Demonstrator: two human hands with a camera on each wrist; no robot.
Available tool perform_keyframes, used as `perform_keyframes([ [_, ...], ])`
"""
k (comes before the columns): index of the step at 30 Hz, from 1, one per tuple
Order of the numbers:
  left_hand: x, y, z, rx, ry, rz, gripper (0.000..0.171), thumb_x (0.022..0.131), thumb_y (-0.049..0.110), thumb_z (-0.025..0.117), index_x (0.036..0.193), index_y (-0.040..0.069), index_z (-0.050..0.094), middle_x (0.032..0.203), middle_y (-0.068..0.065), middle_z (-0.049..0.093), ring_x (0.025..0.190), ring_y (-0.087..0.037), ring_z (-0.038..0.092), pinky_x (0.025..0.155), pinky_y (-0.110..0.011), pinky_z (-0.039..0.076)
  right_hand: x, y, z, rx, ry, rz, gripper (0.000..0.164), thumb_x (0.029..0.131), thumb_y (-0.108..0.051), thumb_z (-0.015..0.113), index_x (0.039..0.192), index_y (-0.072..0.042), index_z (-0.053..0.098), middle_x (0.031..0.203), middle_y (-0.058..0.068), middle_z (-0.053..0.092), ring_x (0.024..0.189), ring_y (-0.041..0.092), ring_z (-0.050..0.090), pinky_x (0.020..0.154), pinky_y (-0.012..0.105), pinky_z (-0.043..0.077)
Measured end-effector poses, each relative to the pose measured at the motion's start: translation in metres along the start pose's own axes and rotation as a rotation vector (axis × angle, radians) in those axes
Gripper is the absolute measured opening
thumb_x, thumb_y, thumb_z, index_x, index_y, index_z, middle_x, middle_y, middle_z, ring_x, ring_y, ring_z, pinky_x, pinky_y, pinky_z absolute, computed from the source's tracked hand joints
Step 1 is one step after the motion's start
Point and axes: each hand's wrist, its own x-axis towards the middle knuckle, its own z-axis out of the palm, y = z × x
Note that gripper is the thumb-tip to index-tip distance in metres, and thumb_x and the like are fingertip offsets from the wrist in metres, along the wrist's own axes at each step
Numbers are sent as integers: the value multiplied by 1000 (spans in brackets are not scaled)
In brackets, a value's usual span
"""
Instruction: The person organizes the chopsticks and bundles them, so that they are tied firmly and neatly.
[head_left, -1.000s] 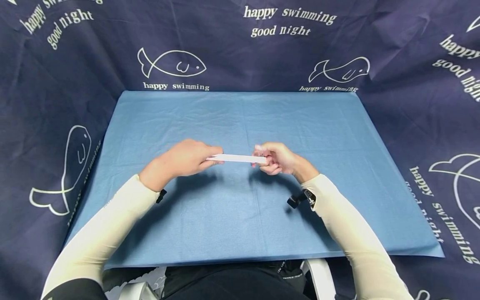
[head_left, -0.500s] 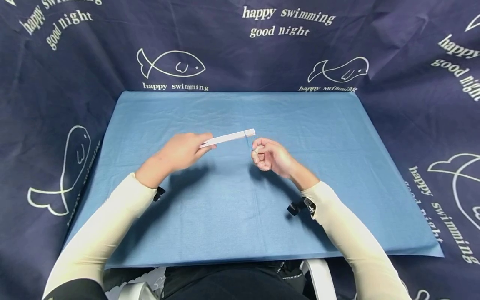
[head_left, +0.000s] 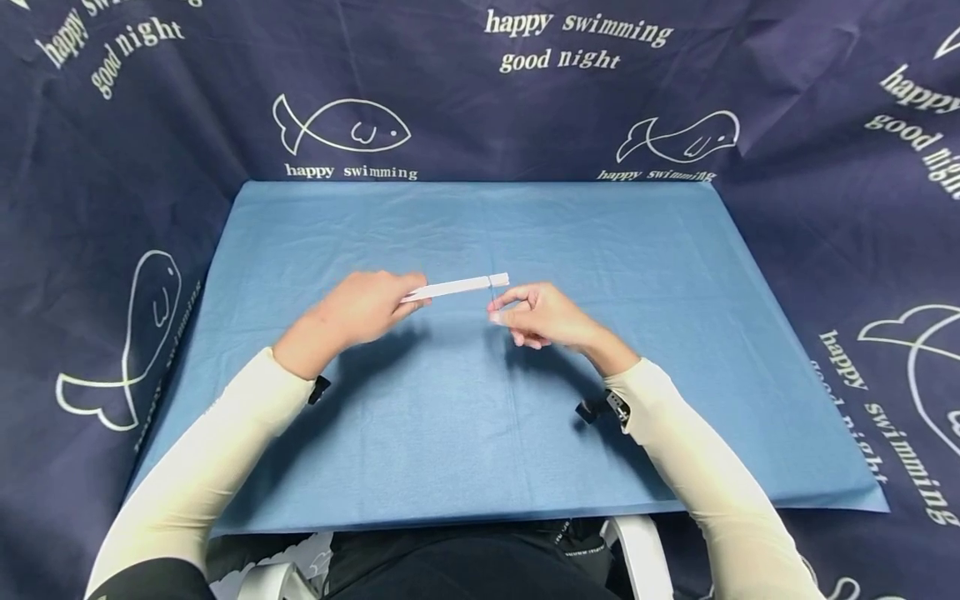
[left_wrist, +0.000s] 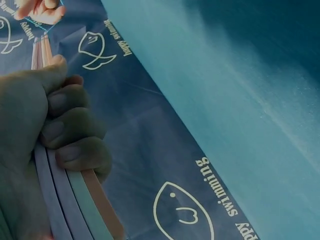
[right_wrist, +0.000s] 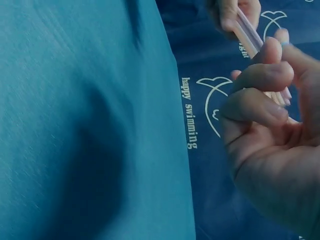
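My left hand (head_left: 363,308) grips a bundle of long, flat, narrow strips (head_left: 453,287) above the table. In the left wrist view the strips (left_wrist: 82,210) fan apart below the fist, in lavender, pale green and brown. Near the bundle's far end runs a thin blue band (head_left: 492,292). Just below that end, my right hand (head_left: 551,318) pinches the blue band between thumb and index finger, its other fingers curled. The left wrist view shows the band (left_wrist: 46,31) stretched from the strip tips toward the right fingers. My fist hides the middle of the strips.
A blue cloth covers the table (head_left: 420,450). Dark blue curtains (head_left: 480,108) printed with white fish and lettering surround it on the back and sides. A small black camera (head_left: 588,411) sits at the right wrist. White chair arms (head_left: 641,554) show at the front edge.
The strips' right end came out of my right fingers and swung up and away, then dipped slightly. My right hand has drawn the blue band out from it and now turns its fingertips leftward.
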Motion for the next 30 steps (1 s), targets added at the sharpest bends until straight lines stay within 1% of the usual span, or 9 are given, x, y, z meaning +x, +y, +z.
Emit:
perform_keyframes([
  [3,0,0,2,18,-20,37,19,108,38,61,99,21,60,74,2,59,67,-21,54,62,-42,47,-2,-2,-5,-21,-42,-8,37,99,-25,72,125,1,70,54,-4,52,45,7,37,44,22,28],
  [6,1,1,2,26,-43,78,19,107,38,63,96,23,61,71,4,57,64,-19,52,59,-39,44,-3,-1,-10,40,-126,-58,32,102,-26,66,118,1,72,56,-4,45,46,7,32,44,27,19],
  [11,0,3,2,11,-72,132,17,106,39,65,96,26,62,69,8,55,63,-16,49,59,-33,41,1,4,-19,186,-314,-123,56,109,-39,52,121,15,65,62,-3,35,48,10,26,45,36,11],
  [14,-1,4,1,17,-53,152,18,105,40,66,95,26,63,67,9,54,61,-15,48,57,-32,39,4,7,-23,242,-400,-117,67,109,-53,47,120,11,66,64,-1,28,49,12,19,44,35,9],
  [16,-2,5,0,22,-28,168,17,105,40,66,95,26,64,67,9,54,60,-14,47,57,-32,38,5,8,-25,293,-448,-97,66,109,-57,44,117,4,68,65,0,23,50,14,15,43,34,7],
  [20,-2,8,-2,-6,7,213,15,105,39,67,95,27,64,67,10,52,61,-13,47,57,-31,39,9,9,-24,422,-522,-95,52,109,-46,40,110,-4,70,66,0,18,51,15,13,44,30,8],
  [23,-2,10,-4,-45,14,228,15,106,40,65,97,27,65,68,9,52,61,-13,48,58,-32,40,13,8,-19,533,-579,-170,46,103,-34,37,110,-3,70,69,2,20,55,18,16,50,33,11],
  [26,-2,7,-8,-55,27,192,16,107,39,62,99,26,65,69,8,53,63,-15,49,61,-34,43,14,7,-13,633,-574,-252,42,96,-26,32,110,-3,64,72,3,26,61,20,21,57,34,17],
  [30,-3,2,-13,-23,54,107,16,108,38,61,101,24,64,70,5,55,66,-18,53,65,-40,46,10,6,-7,631,-384,-321,35,96,-8,18,107,-7,51,75,4,51,65,19,43,62,29,38],
])
